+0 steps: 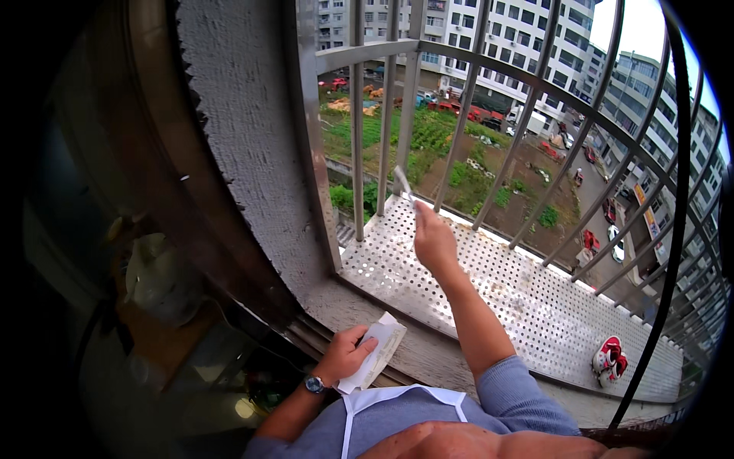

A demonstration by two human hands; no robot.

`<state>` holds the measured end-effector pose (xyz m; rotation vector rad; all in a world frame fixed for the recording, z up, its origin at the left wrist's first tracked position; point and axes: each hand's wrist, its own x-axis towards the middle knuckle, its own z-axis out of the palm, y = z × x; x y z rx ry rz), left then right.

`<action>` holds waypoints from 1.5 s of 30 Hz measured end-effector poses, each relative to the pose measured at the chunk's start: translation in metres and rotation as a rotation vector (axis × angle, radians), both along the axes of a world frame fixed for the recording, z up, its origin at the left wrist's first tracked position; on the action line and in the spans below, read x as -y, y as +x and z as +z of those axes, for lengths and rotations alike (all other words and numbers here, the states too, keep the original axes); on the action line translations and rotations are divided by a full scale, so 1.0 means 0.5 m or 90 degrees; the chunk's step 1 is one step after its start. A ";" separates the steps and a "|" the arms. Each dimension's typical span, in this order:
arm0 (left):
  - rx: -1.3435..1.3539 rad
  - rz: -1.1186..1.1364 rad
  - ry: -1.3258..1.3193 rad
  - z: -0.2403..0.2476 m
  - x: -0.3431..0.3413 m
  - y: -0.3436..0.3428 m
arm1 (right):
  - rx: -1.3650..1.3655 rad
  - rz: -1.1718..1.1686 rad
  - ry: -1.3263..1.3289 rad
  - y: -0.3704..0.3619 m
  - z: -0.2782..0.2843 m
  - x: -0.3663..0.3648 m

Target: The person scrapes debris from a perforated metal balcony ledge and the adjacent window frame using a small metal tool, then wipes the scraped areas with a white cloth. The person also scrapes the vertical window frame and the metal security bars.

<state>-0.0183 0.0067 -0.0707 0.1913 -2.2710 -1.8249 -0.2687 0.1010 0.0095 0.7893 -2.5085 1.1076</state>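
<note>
My left hand [348, 356], with a watch on its wrist, is closed around a white paper packet [384, 344] above the window sill. The packet has an open, ragged top edge and looks like a pack of tissues. My right arm reaches out over the perforated metal shelf [489, 279]. At its end, my right hand [436, 239] is closed on a thin whitish strip [403, 180] that sticks up past the fingers. The strip's upper end is close to a metal bar [405, 115] at the cage corner; whether they touch I cannot tell. Its kind is unclear.
Metal window bars [497, 161] enclose the shelf, and a dark cable [661, 298] hangs at the right. Red and white shoes [609, 361] stand at the shelf's right end. A rough grey wall [245, 130] rises on the left. Indoors, a whitish bag [160, 279] sits in shadow.
</note>
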 end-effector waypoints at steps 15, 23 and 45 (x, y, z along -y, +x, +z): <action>-0.018 0.001 -0.020 -0.015 -0.002 -0.007 | 0.197 0.458 -0.369 0.147 0.264 0.024; -0.039 0.014 -0.053 -0.044 0.001 -0.019 | 0.169 0.341 0.314 0.100 0.078 -0.084; -0.027 0.001 0.012 -0.027 -0.006 -0.001 | 0.208 0.278 0.310 -0.160 0.009 -0.073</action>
